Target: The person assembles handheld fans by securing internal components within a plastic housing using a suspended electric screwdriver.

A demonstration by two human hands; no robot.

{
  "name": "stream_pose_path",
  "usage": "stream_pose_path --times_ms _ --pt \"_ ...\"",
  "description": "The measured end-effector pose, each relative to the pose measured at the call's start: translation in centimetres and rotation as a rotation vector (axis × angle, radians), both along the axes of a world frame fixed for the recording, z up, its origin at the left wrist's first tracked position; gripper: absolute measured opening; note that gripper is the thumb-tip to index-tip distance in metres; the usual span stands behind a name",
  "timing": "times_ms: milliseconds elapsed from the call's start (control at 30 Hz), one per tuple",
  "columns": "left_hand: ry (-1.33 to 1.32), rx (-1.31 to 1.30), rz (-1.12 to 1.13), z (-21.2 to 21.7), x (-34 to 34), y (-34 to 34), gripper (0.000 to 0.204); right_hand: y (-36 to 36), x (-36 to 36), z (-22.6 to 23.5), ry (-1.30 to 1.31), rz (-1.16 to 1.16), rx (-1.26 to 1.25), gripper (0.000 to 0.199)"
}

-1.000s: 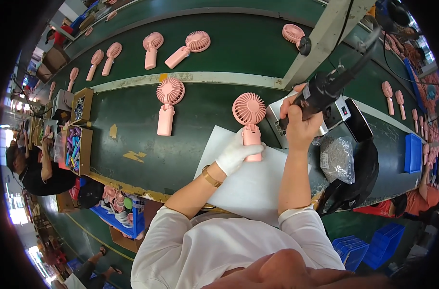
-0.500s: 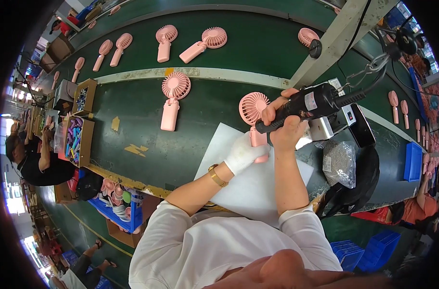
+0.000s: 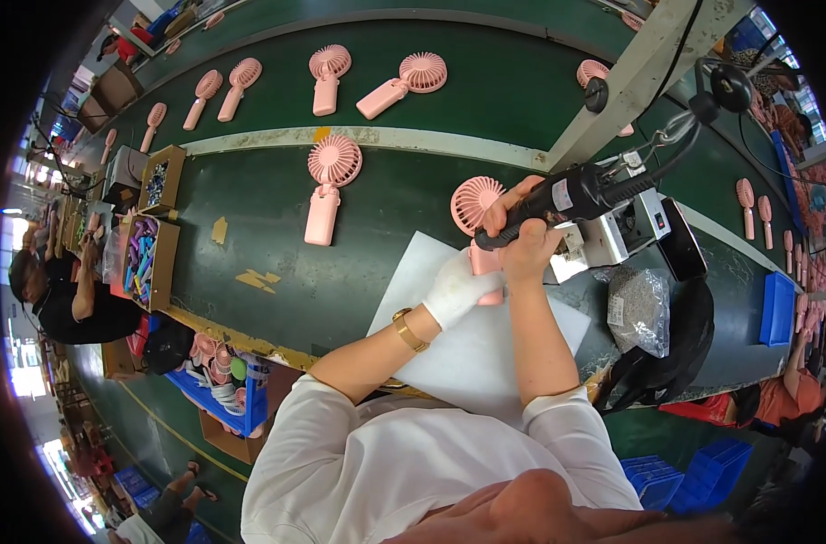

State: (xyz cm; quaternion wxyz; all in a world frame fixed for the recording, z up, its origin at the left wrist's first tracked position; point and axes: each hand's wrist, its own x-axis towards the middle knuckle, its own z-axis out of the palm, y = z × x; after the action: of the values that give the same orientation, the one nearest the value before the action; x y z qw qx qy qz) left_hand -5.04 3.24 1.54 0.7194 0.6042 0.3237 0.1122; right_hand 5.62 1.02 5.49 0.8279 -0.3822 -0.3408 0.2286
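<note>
A pink handheld fan (image 3: 474,205) lies over the far edge of a white foam sheet (image 3: 440,363). My left hand (image 3: 458,288), in a white glove, is closed around its handle. With bare fingers, my right hand (image 3: 529,252) grips a black electric screwdriver (image 3: 567,198), slanted with its front end above the handle, near the fan head. The screwdriver's bit and any contact with the fan are hidden from view. To the left, a second pink fan (image 3: 335,161) rests on the green bench with nobody touching it.
Several pink fans (image 3: 331,63) lie on the green conveyor beyond a pale rail (image 3: 413,138). A metal post (image 3: 630,82) rises at right, near a metal fixture (image 3: 603,238) and a bag of small parts (image 3: 639,308). Cardboard boxes (image 3: 166,263) stand left; a co-worker (image 3: 86,290) is beyond them.
The fans on the conveyor have shifted to the right. My right hand and the electric screwdriver have moved slightly left and nearer to me. My left hand still holds the fan.
</note>
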Motion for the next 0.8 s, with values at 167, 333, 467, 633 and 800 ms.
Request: stream_pose_path --times_ms 167,333,467,633,800 --pt "-0.247 -0.228 0.088 -0.8 0.4 0.5 0.042 -1.5 0.2 2.8 -0.03 -0.165 0.022 0.075" --pt "-0.204 0.186 -0.07 2.6 6.5 10.0 0.052 -4.5 3.0 5.6 -0.281 -0.48 -0.056 0.038" --pt "0.485 1.341 0.333 2.4 11.9 20.6 0.057 -3.2 2.8 4.2 -0.281 -0.498 -0.162 0.043" --pt "0.747 1.179 -0.033 0.1 11.3 26.7 0.038 -3.2 3.3 3.4 -0.262 -0.353 -0.125 0.062" --pt "0.048 0.709 0.115 2.6 9.8 17.4 0.053 -3.7 4.8 2.0 -0.304 -0.409 -0.122 0.07"
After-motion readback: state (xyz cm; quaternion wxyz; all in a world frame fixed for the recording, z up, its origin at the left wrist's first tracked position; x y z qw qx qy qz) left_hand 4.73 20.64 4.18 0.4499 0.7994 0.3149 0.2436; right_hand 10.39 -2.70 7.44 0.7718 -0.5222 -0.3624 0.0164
